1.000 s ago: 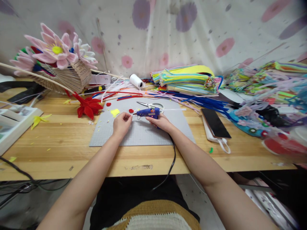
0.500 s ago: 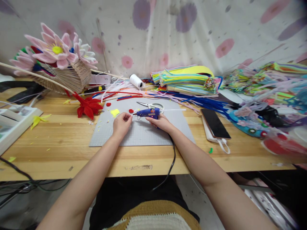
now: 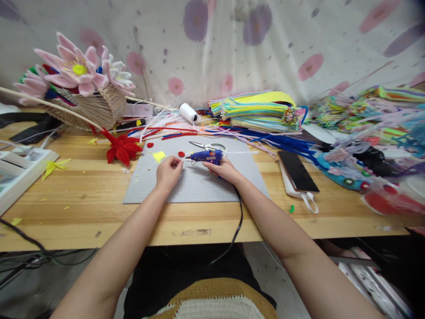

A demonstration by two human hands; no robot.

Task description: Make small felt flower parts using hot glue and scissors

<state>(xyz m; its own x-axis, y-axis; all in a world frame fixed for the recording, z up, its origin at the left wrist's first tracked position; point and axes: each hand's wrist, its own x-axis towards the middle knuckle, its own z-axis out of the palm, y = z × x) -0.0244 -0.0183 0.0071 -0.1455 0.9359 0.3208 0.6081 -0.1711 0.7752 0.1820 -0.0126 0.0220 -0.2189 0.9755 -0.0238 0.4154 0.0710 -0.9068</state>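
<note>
My right hand (image 3: 223, 169) is wrapped round a blue hot glue gun (image 3: 204, 156), whose nozzle points left. A clear glue stick (image 3: 244, 153) juts from its rear. Close by the nozzle, my left hand (image 3: 169, 172) has its fingertips pinched together; whatever lies between them is too small to make out. Both hands are above a grey cutting mat (image 3: 195, 190). Small red pieces (image 3: 181, 154) and a yellow piece (image 3: 159, 156) lie on the mat beyond my left hand. Behind the glue gun are scissors (image 3: 207, 145), their handles partly hidden.
A red flower (image 3: 122, 148) on a stick lies left of the mat. Pipe cleaner bundles (image 3: 259, 110) and a white thread spool (image 3: 189, 113) are at the back. A phone (image 3: 299, 170) rests on the right, a power strip (image 3: 23, 170) far left. A black cord (image 3: 239, 221) crosses the table edge.
The glue gun in my right hand has shifted very slightly to the right, its nozzle a little farther from my left fingertips. My left hand holds its place.
</note>
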